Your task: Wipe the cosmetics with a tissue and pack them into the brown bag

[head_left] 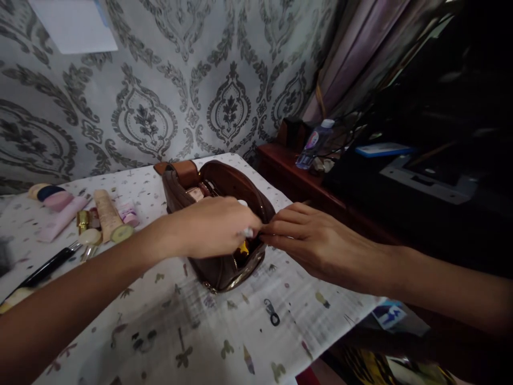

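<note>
A brown bag stands unzipped on the cloth-covered table, several small items inside it. Over its opening, my left hand is closed with fingertips pointing down into the bag; a small pale, shiny bit shows at the fingers, too blurred to name. My right hand pinches the bag's right rim, fingers pressed together. Between the two hands, a yellow item shows inside the bag. Farther back in it lies a pinkish compact-like item. My left hand covers part of the contents.
Left on the table lie a beige tube, a pink tube, a gold-capped item, a black-handled brush and sponges. A clear bottle stands on the reddish wooden ledge at right. The patterned wall is behind.
</note>
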`<state>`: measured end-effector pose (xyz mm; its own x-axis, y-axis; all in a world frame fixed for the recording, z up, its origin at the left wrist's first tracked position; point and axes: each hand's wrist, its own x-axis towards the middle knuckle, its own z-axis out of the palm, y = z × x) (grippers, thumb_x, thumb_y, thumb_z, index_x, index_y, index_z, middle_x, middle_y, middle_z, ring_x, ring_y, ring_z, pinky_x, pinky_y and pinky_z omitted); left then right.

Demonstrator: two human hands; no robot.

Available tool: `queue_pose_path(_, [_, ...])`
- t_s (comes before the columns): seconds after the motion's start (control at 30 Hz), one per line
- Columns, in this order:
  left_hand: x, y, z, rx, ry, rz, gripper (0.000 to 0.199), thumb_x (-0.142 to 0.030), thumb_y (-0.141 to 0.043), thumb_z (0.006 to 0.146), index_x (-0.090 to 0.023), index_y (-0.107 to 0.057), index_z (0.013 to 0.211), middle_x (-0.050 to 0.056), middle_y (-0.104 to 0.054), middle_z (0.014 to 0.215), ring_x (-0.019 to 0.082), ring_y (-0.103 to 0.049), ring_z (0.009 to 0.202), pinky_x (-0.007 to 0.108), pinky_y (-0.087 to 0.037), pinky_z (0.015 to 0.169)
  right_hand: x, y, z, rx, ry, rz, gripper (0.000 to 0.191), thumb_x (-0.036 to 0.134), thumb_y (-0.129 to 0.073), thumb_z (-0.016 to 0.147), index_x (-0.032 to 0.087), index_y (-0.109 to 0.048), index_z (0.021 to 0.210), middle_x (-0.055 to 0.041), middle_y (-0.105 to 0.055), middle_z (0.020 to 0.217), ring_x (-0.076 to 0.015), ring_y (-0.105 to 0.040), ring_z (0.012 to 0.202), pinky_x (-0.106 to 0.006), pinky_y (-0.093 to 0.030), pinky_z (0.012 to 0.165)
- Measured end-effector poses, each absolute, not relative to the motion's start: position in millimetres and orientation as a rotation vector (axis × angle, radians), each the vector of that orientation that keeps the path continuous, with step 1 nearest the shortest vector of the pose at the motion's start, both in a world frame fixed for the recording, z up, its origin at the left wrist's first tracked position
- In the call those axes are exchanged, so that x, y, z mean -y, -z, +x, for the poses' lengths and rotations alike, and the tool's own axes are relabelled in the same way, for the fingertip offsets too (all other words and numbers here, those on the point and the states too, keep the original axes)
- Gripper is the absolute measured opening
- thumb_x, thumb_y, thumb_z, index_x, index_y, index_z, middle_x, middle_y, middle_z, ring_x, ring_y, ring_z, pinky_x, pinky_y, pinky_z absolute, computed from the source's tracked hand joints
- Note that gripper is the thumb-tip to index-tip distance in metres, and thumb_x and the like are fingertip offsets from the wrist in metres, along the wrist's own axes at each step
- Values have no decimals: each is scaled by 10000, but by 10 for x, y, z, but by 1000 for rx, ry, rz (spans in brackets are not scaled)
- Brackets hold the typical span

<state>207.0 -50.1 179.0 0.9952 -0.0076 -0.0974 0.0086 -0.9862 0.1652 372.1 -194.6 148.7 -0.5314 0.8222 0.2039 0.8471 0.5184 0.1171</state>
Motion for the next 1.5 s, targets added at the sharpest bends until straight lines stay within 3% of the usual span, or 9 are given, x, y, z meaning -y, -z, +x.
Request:
queue_pose_path(0.1, [369,-1823,2048,-268,-110,2875,170,-167,-539,867,-195,-680,959,12,-703,834,155,-644,761,246,-439,657,1948,-1467,3725,2603,321,-1410,304,74,-411,949,157,-693,1027,-122,-721,1027,-221,-613,968,-392,-480,836])
queue_pose_path(0.23, [318,-1700,2119,-503,-100,2936,156,-219,-613,844,-165,-643,987,60,-686,875,203,-650,794,272,-438,641,1942,-1422,3732,2555,329,-1352,277,105,-434,955,140,-674,1090,-118,-726,989,-236,-621,1028,-409,-509,862])
queue_pose_path(0.37, [362,-1587,2228,-498,-95,2985,146,-182,-533,879,-143,-630,981,103,-692,923,224,-663,829,299,-464,674,1941,-1379,3741,2523,305,-1293,272,112,-441,952,159,-673,1085,-107,-724,997,-241,-623,1089,-431,-521,920])
queue_pose_path(0.67, [341,-1414,2403,-500,58,2969,253,-77,-497,806,-171,-670,966,101,-724,975,252,-678,979,322,-500,791,1897,-1328,3769,2448,337,-1206,246,89,-462,938,148,-674,1048,-116,-731,987,-230,-648,1068,-425,-543,926])
queue_pose_path(0.87, [303,-1436,2438,-474,98,2918,230,-121,-540,797,-193,-687,957,89,-733,965,262,-682,970,305,-490,747,1906,-1295,3799,2454,398,-1191,217,103,-468,946,143,-676,992,-105,-733,984,-226,-650,1063,-431,-526,955])
queue_pose_path(0.97, [296,-1502,2415,-514,102,2928,164,-158,-567,811,-181,-676,932,97,-726,939,264,-679,932,301,-483,721,1902,-1288,3791,2483,461,-1202,243,106,-452,956,132,-671,1057,-103,-726,973,-228,-650,1041,-443,-520,948])
queue_pose_path(1.1, [274,-1513,2351,-470,-85,2864,212,-201,-621,824,-180,-628,1035,85,-714,965,238,-670,901,295,-483,740,1879,-1289,3773,2527,554,-1221,305,96,-415,971,105,-634,1183,-101,-710,933,-220,-644,988,-459,-519,938])
queue_pose_path(1.23, [271,-1452,2299,-313,-352,2794,259,-203,-611,866,-220,-614,1124,45,-717,989,205,-674,921,278,-480,783,1874,-1287,3759,2550,626,-1222,315,80,-412,969,109,-640,1185,-96,-703,917,-218,-642,967,-466,-514,947])
queue_pose_path(1.5, [300,-1434,2294,-170,-459,2978,197,-176,-519,925,-210,-699,997,32,-692,918,189,-659,866,265,-450,687,1886,-1211,3763,2527,654,-1274,288,69,-435,949,121,-675,1101,-143,-706,1173,-252,-610,1148,-467,-493,972])
